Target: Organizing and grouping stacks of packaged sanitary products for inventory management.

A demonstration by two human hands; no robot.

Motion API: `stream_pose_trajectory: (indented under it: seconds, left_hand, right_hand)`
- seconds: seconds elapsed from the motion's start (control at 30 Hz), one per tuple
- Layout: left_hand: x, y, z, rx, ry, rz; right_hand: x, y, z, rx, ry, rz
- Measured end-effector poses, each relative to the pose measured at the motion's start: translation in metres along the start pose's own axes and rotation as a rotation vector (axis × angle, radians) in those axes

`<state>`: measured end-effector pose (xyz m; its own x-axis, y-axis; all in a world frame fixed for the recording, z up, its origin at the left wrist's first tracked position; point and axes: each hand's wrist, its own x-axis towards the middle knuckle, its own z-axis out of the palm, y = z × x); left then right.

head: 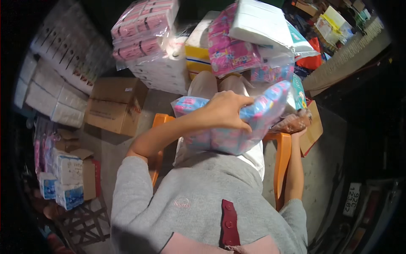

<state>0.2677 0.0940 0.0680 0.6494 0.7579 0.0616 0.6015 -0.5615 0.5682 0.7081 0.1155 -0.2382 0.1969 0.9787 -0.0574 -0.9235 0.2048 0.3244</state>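
Across my lap lies a blue-and-pink soft pack [226, 139] in clear plastic. My left hand [230, 109] grips its upper side, thumb and fingers spread over the film. Beyond the right armrest, my right hand [299, 130] is at a crumpled clear plastic bag [287, 123] with something reddish-brown showing through it. The plastic partly covers that hand, and its fingers are hard to make out. White plastic [258, 158] shows beneath the pack on my lap. I sit in an orange plastic armchair [281, 155].
Past my knees are piled a pink patterned pack [231, 47], a white pack [260, 23] and pink-wrapped tissue bundles [146, 28]. Closed cardboard box [111, 104] stands on the left floor, near stacked white paper packs [52, 98]. A cardboard piece [312, 130] leans right; a vehicle's rear [369, 203] is lower right.
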Motion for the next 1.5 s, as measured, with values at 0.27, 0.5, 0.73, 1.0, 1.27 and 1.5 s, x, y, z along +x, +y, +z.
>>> stream_pose_trajectory:
  seconds: [0.27, 0.5, 0.73, 1.0, 1.27, 1.5]
  left_hand:
    - [-0.067, -0.011, -0.106, -0.626, 0.514, 0.21]
    - [-0.061, -0.09, -0.21, -0.785, 1.218, -0.098]
    - [0.032, -0.246, -0.278, -0.804, 1.285, -0.056]
    - [0.049, -0.355, -0.333, 0.249, 0.979, -0.944]
    - [0.051, -0.325, -0.294, 0.89, 1.18, -0.564]
    - [0.038, -0.264, -0.275, 0.923, 1.26, -0.007]
  right_hand:
    - [0.058, -0.013, -0.046, 1.433, -0.119, 0.543]
    - [0.038, -0.049, -0.038, 2.389, -0.048, 0.848]
    - [-0.014, 0.017, 0.005, 2.855, 0.216, 1.237]
    - [-0.031, 0.059, 0.031, 3.227, 0.229, 1.432]
    - [-0.016, 0.02, 0.006, 3.104, 0.129, 1.123]
    - [-0.018, 0.039, 0.014, 3.764, -0.274, 1.042]
